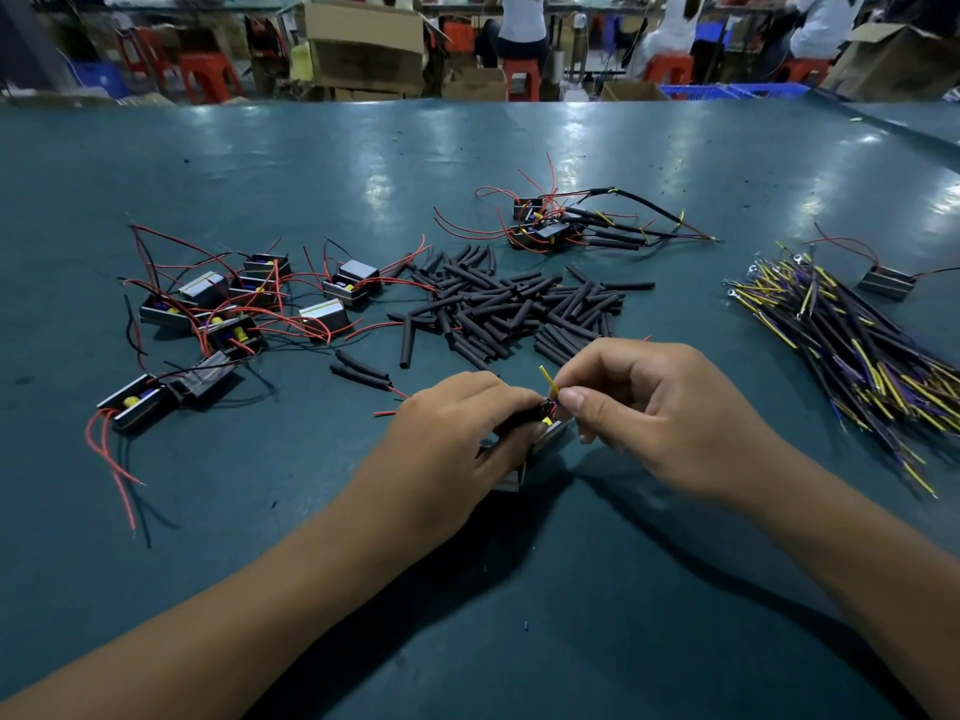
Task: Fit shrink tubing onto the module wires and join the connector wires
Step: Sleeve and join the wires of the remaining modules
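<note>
My left hand (452, 428) grips a small grey module (550, 439) just above the green table, its fingers curled over the black tubing and wires at the top. My right hand (644, 407) pinches a thin yellow wire (548, 379) between thumb and forefinger right at the module's wire ends. The joint itself is hidden between my fingertips. A heap of black shrink tubing pieces (519, 309) lies just beyond my hands. A bundle of yellow, purple and black connector wires (852, 345) lies at the right.
Several loose modules with red and black leads (223, 314) lie scattered at the left. A cluster of modules with tubing fitted (561, 226) sits further back, and one lone module (885, 283) at far right. Seated people, cardboard boxes and red stools stand beyond the table's far edge.
</note>
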The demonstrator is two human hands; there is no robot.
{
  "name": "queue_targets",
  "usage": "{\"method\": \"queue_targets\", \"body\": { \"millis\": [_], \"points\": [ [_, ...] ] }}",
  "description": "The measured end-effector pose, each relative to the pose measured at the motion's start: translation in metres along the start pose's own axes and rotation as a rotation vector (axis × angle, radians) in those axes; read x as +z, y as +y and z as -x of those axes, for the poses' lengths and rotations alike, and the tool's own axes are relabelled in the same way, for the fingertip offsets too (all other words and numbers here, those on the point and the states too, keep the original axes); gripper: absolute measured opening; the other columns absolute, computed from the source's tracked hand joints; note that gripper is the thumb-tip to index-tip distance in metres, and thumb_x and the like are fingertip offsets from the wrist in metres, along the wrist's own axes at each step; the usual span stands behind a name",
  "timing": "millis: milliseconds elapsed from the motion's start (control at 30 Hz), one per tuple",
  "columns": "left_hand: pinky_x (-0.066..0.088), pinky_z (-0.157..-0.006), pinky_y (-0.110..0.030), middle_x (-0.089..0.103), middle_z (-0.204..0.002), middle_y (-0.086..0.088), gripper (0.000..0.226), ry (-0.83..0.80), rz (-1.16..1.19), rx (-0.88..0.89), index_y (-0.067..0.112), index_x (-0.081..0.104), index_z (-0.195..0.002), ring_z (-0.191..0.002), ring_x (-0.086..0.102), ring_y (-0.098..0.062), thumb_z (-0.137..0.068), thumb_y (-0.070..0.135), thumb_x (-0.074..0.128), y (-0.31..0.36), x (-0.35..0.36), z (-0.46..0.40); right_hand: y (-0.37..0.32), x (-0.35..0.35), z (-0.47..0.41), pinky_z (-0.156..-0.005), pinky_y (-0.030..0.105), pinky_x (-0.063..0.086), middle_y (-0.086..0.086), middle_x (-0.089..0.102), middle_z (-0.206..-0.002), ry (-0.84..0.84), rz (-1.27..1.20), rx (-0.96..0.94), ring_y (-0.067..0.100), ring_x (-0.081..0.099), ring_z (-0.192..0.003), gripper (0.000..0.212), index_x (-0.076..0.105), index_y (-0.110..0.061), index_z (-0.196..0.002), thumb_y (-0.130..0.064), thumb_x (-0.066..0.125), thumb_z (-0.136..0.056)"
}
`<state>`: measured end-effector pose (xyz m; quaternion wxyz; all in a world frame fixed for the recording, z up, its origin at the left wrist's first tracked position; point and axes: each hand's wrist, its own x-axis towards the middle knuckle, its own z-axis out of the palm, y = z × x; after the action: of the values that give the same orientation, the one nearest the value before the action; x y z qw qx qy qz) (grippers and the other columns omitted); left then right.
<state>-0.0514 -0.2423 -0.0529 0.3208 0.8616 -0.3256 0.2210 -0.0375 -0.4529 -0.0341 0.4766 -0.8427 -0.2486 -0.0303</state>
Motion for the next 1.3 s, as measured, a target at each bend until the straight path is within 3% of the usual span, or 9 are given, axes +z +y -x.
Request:
{"method": "queue_targets", "body": {
  "millis": [233,300,467,567,667,933,1100,1200,1300],
  "points": [
    [0.049,-0.067,-0.035,0.066,-0.082,-0.001,0.014,-0.001,-0.073,0.004,0.007,0.073,-0.094,-0.075,0.059,-0.021,-0.092,0.019,0.065,0.002,0.001,-0.002,-0.006,0.006,0.001,-0.066,0.031,0.051,-0.003,0.066,-0.074,0.043,0.138,-0.089,0.015,0.06,-0.067,0.004,0.067,-0.021,-0.091,-0.021,0.064,-0.093],
    [0.046,-0.067,-0.034,0.067,-0.079,0.001,0.011,0.038,-0.041,-0.046,0.008,0.074,-0.09,-0.074,0.058,-0.018,-0.089,0.018,0.069,-0.001,-0.004,-0.004,-0.011,0.007,0.001,-0.081,0.022,0.049,-0.007,0.068,-0.091,0.158,0.229,-0.185,0.009,0.063,-0.087,0.009,0.068,-0.015,-0.1,-0.018,0.065,-0.092],
    [0.043,-0.074,-0.024,0.06,-0.079,0.019,0.012,0.134,-0.024,-0.143,0.015,0.074,-0.087,-0.077,0.055,-0.012,-0.088,0.025,0.068,-0.003,-0.04,-0.031,-0.015,0.001,0.002,-0.094,0.037,0.047,0.006,0.065,-0.107,0.504,0.378,-0.421,0.027,0.061,-0.103,0.018,0.067,-0.002,-0.106,-0.007,0.062,-0.09],
    [0.043,-0.064,-0.015,0.06,-0.084,0.01,0.008,0.157,0.028,-0.192,0.021,0.072,-0.087,-0.073,0.053,-0.004,-0.092,0.027,0.07,-0.006,-0.063,-0.07,-0.009,0.001,0.002,-0.092,0.042,0.048,0.008,0.064,-0.106,0.48,0.372,-0.432,0.027,0.06,-0.102,0.019,0.067,-0.001,-0.105,-0.009,0.061,-0.09],
    [0.038,-0.054,-0.023,0.062,-0.075,-0.01,0.018,0.163,0.007,-0.254,0.014,0.072,-0.085,-0.06,0.045,-0.008,-0.094,0.029,0.069,-0.02,-0.07,-0.122,-0.004,0.005,0.0,-0.091,0.042,0.048,0.005,0.064,-0.106,0.426,0.363,-0.385,0.024,0.058,-0.103,0.021,0.067,-0.004,-0.106,-0.016,0.058,-0.091],
    [0.034,-0.051,-0.006,0.061,-0.073,0.001,0.017,0.311,-0.091,-0.304,0.006,0.07,-0.083,-0.058,0.045,0.001,-0.092,0.02,0.066,-0.076,-0.015,-0.269,0.009,0.006,-0.007,-0.089,0.04,0.047,0.0,0.063,-0.106,0.367,0.427,-0.34,0.02,0.057,-0.102,0.022,0.066,-0.009,-0.107,-0.022,0.057,-0.092],
    [0.046,-0.068,-0.029,0.067,-0.084,-0.008,0.018,0.09,-0.215,-0.388,0.005,0.071,-0.088,-0.074,0.058,-0.021,-0.094,0.02,0.065,-0.114,0.054,-0.308,0.013,0.008,-0.006,-0.085,0.04,0.047,0.0,0.062,-0.106,0.356,0.465,-0.37,0.021,0.057,-0.101,0.022,0.066,-0.01,-0.108,-0.022,0.06,-0.091],
    [0.049,-0.07,-0.034,0.066,-0.086,-0.012,0.019,-0.179,-0.307,-0.471,0.004,0.069,-0.088,-0.082,0.062,-0.029,-0.097,0.019,0.062,-0.134,0.089,-0.305,0.015,0.006,-0.007,-0.084,0.039,0.046,0.0,0.062,-0.105,0.346,0.488,-0.368,0.021,0.057,-0.1,0.021,0.066,-0.011,-0.107,-0.022,0.059,-0.091],
    [0.047,-0.07,-0.034,0.064,-0.086,-0.012,0.016,-0.26,-0.342,-0.494,0.005,0.067,-0.088,-0.08,0.058,-0.029,-0.096,0.018,0.062,-0.138,0.095,-0.307,0.016,0.005,-0.007,-0.083,0.04,0.046,0.0,0.062,-0.105,0.341,0.508,-0.37,0.022,0.058,-0.099,0.021,0.066,-0.011,-0.106,-0.022,0.059,-0.091]
  ]
}}
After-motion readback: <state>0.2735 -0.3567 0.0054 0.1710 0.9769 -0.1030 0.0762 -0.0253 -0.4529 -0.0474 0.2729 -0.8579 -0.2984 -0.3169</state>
